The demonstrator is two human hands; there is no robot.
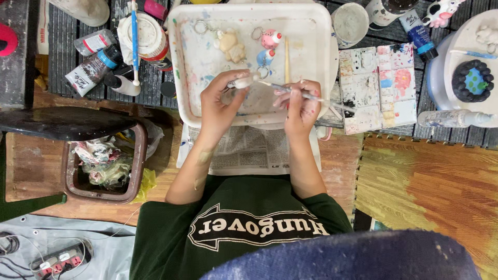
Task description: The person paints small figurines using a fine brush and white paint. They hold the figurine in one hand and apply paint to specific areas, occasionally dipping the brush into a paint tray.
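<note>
While hands paint, white tray (192,93) on slatted table (67,72), wooden floor (415,176), bin (136,171).

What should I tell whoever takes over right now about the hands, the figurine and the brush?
Left hand: grips a small white figurine above the white tray.
Right hand: holds a thin paintbrush, tip at the figurine.
In the tray: a beige bear charm, a pink charm, a blue charm, a wooden stick.
Paint palette lies right of the tray.
Done: pink and blue charms coloured.
Left: held figurine looks mostly white; bear unpainted.
</note>
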